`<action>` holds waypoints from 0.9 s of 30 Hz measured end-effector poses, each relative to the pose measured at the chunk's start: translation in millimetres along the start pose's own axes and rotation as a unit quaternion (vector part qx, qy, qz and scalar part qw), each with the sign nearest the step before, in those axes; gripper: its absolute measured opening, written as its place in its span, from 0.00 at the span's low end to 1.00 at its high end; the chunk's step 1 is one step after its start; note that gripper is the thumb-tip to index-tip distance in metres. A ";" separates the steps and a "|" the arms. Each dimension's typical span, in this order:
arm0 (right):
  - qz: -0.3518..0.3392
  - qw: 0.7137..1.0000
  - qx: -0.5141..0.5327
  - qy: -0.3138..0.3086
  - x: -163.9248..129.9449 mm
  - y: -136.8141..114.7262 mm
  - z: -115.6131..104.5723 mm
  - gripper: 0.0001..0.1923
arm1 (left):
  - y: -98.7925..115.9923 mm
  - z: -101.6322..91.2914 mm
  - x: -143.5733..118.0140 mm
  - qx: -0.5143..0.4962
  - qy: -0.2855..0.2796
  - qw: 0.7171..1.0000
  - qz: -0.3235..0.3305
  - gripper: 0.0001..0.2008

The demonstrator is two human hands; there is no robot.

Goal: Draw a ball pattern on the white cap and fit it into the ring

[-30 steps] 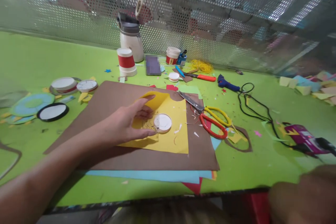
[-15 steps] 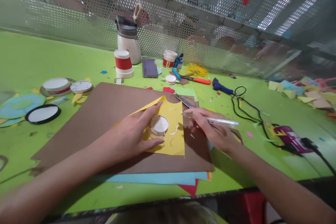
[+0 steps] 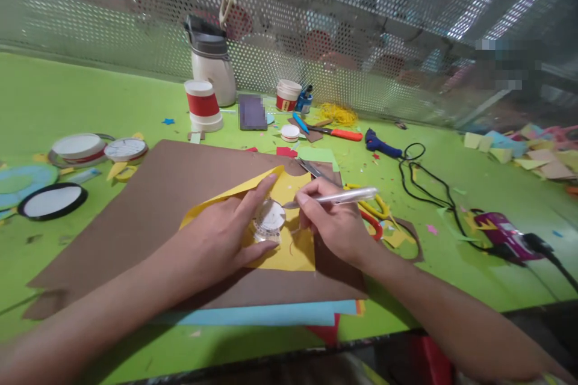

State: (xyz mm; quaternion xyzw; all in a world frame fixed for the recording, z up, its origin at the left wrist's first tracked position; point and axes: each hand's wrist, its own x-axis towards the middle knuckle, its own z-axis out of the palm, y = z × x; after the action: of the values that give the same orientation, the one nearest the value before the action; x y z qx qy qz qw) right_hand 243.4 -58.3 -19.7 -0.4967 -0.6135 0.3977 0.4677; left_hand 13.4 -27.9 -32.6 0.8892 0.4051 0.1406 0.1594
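Note:
My left hand (image 3: 205, 237) lies on a yellow sheet of paper (image 3: 300, 255), thumb and index finger spread around a small round white disc (image 3: 271, 215). Beneath the disc shows the edge of a clear plastic piece with fine markings (image 3: 270, 236). My right hand (image 3: 341, 230) grips a silvery pen (image 3: 350, 195), its tip at the disc's right edge. Under the yellow sheet, whose far left edge curls up, is a large brown sheet (image 3: 180, 171). Scissors (image 3: 374, 224) with red and yellow handles lie partly hidden behind my right hand.
White-and-red tubs (image 3: 201, 106) and a jug (image 3: 214, 66) stand toward the mesh screen. On the right are a blue glue gun (image 3: 382, 144), its black cord and a purple power block (image 3: 506, 234). Round lids (image 3: 53, 200) sit at left; paper scraps lie about.
My right hand has moved left with the pen, bringing its tip from beyond the yellow sheet's right edge to the disc. The scissors' handles have come into view. My left hand stays around the disc.

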 end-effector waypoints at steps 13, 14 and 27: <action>-0.032 0.999 -0.005 -0.022 0.3 10.5 2.2 0.10 | 0.0 3.5 -3.7 0.058 0.033 0.997 0.038 0.44; -0.028 0.999 -0.001 -0.023 0.2 11.2 2.2 0.10 | -0.1 4.2 -3.8 0.052 0.043 0.997 0.045 0.43; -0.028 0.998 -0.055 -0.015 0.5 12.6 2.8 0.09 | 2.2 14.3 -4.7 0.050 0.073 0.996 0.026 0.41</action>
State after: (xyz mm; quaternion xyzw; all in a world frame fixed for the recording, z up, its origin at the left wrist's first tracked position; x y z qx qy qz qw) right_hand 243.7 -55.5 -32.3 -0.4981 -0.6551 0.3573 0.4415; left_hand 17.4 -35.3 -45.2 0.8937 0.3989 0.1888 0.0812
